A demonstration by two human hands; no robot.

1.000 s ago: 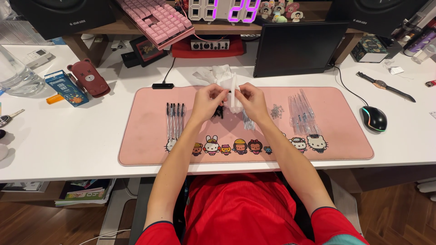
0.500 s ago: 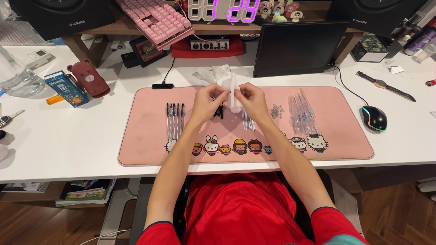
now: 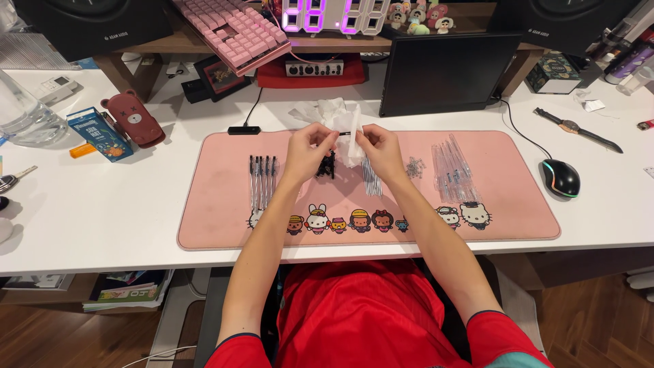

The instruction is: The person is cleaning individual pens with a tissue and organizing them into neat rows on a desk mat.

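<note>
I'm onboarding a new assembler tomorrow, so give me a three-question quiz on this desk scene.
1. True or false: the finished pens lie on the mat to the person's left.
2. What do the left hand and right hand hold between them?
A. a computer mouse
B. a thin dark part and a white tissue
C. a wristwatch
3. Fill in: the clear pen barrels lie on the person's ____ side.

Key: 1 true; 2 B; 3 right.
</note>
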